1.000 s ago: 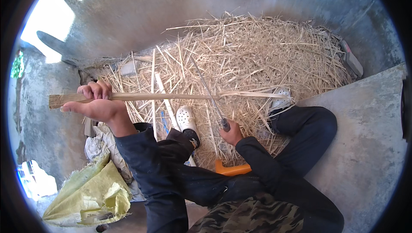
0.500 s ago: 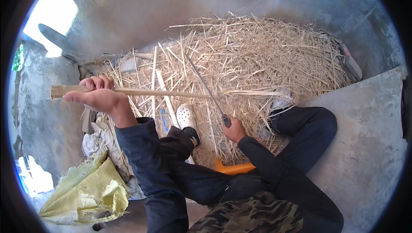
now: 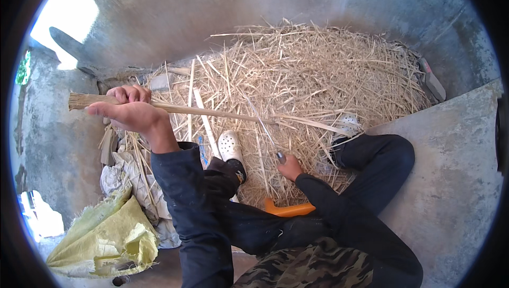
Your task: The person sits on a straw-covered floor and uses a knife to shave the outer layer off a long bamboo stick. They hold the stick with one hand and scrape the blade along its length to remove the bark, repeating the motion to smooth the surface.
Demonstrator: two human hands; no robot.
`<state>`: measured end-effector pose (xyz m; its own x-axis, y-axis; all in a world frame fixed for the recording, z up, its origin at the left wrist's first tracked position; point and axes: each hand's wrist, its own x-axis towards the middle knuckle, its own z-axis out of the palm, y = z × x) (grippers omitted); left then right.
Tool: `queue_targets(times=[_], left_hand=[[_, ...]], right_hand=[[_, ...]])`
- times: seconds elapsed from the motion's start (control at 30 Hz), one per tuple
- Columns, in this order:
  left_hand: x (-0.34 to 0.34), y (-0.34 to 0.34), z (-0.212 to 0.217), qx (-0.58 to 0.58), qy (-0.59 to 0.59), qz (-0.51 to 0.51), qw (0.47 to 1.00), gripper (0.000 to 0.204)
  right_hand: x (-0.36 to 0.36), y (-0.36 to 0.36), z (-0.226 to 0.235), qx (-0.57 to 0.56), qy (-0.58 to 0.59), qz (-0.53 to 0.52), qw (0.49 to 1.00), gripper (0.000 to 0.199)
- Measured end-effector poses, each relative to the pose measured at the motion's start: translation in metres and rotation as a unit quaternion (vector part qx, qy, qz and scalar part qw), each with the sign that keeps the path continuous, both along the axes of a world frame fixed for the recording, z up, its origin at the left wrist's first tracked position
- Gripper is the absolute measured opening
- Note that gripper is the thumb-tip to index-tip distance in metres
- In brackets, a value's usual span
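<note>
While the stick (image 3: 204, 111) slants more now, left fingers (image 3: 132, 94) grip it; right fingers (image 3: 289, 167) clasp an apparent knife (image 3: 280, 156).

Soft daylight, blown-out patches (image 3: 69, 9) at left, grey wall (image 3: 254, 7) bowed by fisheye, black corners

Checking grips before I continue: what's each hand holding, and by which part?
Left hand: the long strip, near its left end. Right hand: the knife, by its handle.

A long tan wooden strip (image 3: 209, 112), held aloft, wide end left, slopes slightly down rightward; a slim knife (image 3: 270, 137) with pale blade crosses its narrow part.
</note>
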<state>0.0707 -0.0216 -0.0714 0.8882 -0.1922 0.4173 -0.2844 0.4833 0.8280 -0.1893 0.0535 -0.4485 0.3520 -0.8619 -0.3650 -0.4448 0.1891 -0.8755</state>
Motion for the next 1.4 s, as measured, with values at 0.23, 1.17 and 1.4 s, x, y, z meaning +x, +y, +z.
queue_targets(times=[0.23, 1.17, 1.4], left_hand=[[-0.004, -0.001, 0.004, -0.021, 0.020, -0.057, 0.998, 0.064], [0.013, -0.003, 0.003, -0.005, 0.014, -0.043, 0.999, 0.064], [0.005, -0.003, -0.002, -0.004, 0.023, -0.055, 0.998, 0.065]], right_hand=[[-0.014, 0.000, -0.037, 0.211, 0.023, -0.054, 0.976, 0.021], [0.024, -0.011, 0.007, 0.110, 0.000, 0.012, 0.994, 0.017], [0.046, -0.006, 0.063, 0.009, -0.079, 0.041, 0.996, 0.021]])
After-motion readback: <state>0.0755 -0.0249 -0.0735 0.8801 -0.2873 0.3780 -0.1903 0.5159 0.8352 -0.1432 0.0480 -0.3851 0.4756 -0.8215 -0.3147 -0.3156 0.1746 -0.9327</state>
